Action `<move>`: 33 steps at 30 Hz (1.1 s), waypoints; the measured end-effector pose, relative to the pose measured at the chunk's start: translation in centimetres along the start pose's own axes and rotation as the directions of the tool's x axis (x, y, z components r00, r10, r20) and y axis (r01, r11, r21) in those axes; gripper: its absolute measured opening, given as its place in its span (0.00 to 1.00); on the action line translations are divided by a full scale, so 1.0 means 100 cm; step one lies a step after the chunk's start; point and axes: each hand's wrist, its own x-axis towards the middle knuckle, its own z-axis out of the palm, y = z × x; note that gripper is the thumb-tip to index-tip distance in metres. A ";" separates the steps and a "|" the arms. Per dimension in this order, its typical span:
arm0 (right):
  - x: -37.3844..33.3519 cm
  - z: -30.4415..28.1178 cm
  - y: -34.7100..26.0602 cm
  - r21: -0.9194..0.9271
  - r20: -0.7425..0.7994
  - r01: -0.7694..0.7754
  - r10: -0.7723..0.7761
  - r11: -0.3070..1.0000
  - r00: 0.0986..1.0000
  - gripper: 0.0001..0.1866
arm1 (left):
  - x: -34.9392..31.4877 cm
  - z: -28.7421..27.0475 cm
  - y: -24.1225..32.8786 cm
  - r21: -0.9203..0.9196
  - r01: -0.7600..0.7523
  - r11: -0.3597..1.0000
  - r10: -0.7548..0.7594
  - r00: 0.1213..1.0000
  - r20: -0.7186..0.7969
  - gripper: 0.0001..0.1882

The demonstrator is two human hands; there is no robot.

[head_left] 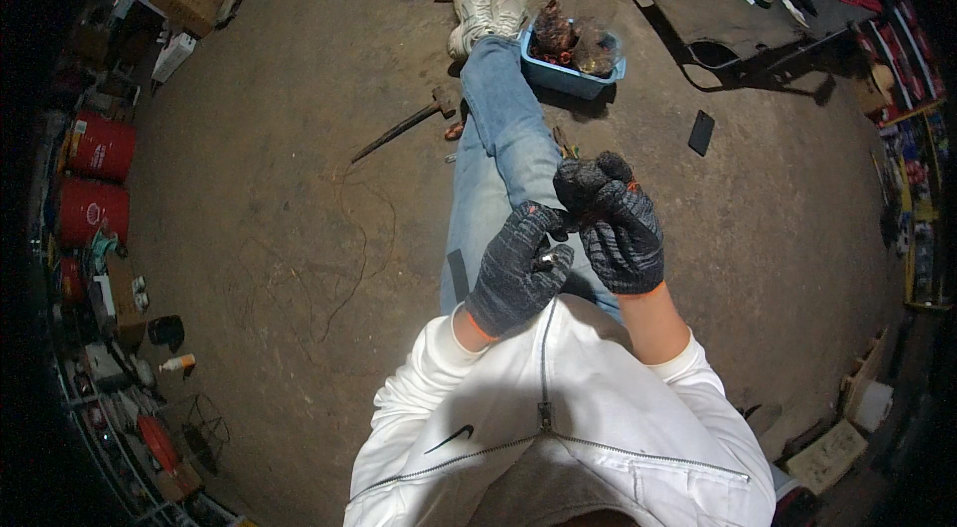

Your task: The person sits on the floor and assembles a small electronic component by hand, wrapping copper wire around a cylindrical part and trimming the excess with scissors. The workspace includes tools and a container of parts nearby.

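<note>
I sit on a concrete floor with my legs in blue jeans (498, 128) stretched out. Both hands wear dark knit gloves with orange cuffs and are raised over my lap. My left hand (513, 268) is closed around a small shiny metal part (546, 256) that peeks out by the thumb. My right hand (610, 223) is curled beside it, fingertips meeting the left hand at the same small part. What the fingers pinch is mostly hidden by the gloves.
A blue plastic tub (570, 78) of rusty parts stands by my white shoes (486, 13). A hammer (404, 126) lies left of my legs, a black phone (701, 132) to the right, a dark creeper board (738, 3) beyond. Red cans (95, 178) and boxes line the left wall.
</note>
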 end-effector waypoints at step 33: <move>0.002 -0.005 0.004 -0.604 0.228 0.331 -0.241 0.725 0.943 0.20 | 0.002 0.000 -0.029 -0.363 0.224 0.904 -0.203 0.974 0.096 0.21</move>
